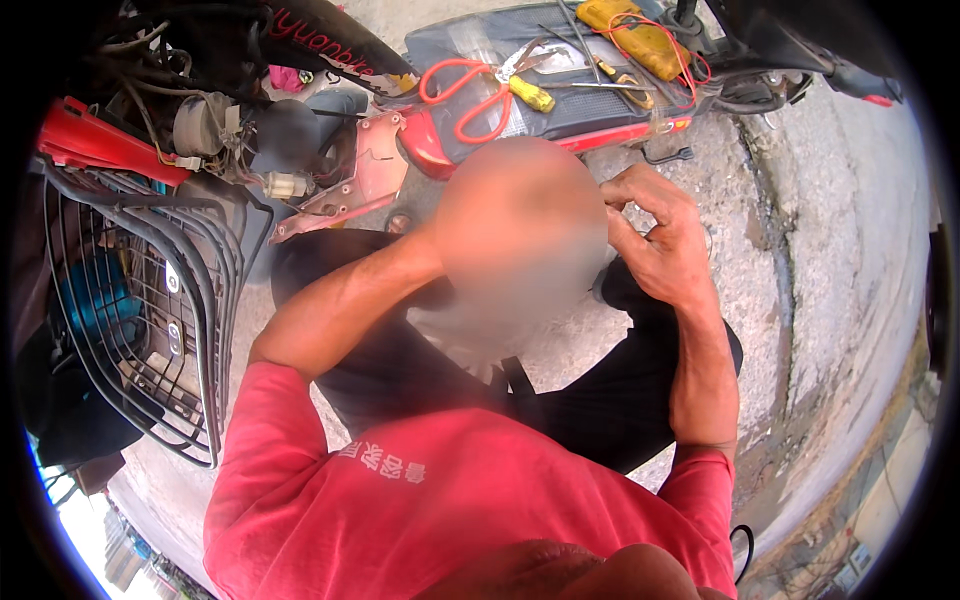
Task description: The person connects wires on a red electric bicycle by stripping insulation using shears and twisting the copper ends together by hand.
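My left forearm runs up to a round blurred patch that covers my left hand (pixel 505 205), so its fingers and anything in them are hidden. At the right edge of that patch is my right hand (pixel 660 235), with thumb and forefinger bent together in a pinch. What they hold, if anything, is lost in the blur. Beyond both hands lies the dark footboard (pixel 425 50) of a scooter. Red-handled scissors (pixel 470 90) and a yellow-handled screwdriver (pixel 532 95) rest on it. Farther right on the board is a yellow case (pixel 650 45) with a thin red wire (pixel 690 75).
A black wire basket (pixel 150 310) stands at the left, below the scooter's opened front with loose wiring and a red panel (pixel 100 140). A pale red bracket (pixel 365 170) juts toward my left arm. Cracked concrete (pixel 820 250) extends to the right.
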The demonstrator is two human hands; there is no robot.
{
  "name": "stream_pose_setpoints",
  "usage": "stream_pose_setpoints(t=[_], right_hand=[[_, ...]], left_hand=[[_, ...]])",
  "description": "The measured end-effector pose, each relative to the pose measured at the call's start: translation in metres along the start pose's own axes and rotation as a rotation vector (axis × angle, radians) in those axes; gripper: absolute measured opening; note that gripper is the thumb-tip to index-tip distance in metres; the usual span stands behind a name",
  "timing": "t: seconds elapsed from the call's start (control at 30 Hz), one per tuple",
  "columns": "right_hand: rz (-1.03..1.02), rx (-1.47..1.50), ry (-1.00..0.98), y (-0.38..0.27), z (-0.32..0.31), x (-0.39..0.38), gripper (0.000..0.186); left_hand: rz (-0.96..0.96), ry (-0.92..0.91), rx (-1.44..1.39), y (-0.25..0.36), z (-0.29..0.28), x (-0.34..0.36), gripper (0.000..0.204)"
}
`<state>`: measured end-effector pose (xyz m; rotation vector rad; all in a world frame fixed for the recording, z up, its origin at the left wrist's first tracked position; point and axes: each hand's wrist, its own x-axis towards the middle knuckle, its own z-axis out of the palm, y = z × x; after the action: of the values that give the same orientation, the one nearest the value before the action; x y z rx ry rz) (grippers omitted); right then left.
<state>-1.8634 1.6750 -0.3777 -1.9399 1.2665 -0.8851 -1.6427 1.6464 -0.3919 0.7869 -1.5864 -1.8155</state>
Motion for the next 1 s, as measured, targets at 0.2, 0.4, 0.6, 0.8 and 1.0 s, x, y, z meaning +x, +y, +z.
stream_pose_setpoints(t=[0.2,0.4,0.6,0.8,1.0], right_hand=[[0.000,0.061,-0.021,-0.004,-0.004,-0.003,0.010],[0.035,0.164,-0.041,-0.003,-0.002,-0.004,0.010],[0.252,0.348,-0.044,-0.005,0.003,-0.008,0.014],[0.395,0.478,-0.093,0.000,0.008,-0.009,0.018],[0.414,0.675,-0.164,0.000,0.007,-0.007,0.021]], left_hand=[[-0.006,-0.072,-0.074,0.000,-0.004,0.001,0.014],[-0.027,-0.056,-0.044,0.006,-0.003,-0.001,0.013],[0.007,0.016,0.061,0.009,-0.001,-0.001,0.012],[0.074,0.031,0.074,0.003,0.001,-0.001,0.010],[0.291,0.061,0.271,0.000,0.002,0.000,0.010]])
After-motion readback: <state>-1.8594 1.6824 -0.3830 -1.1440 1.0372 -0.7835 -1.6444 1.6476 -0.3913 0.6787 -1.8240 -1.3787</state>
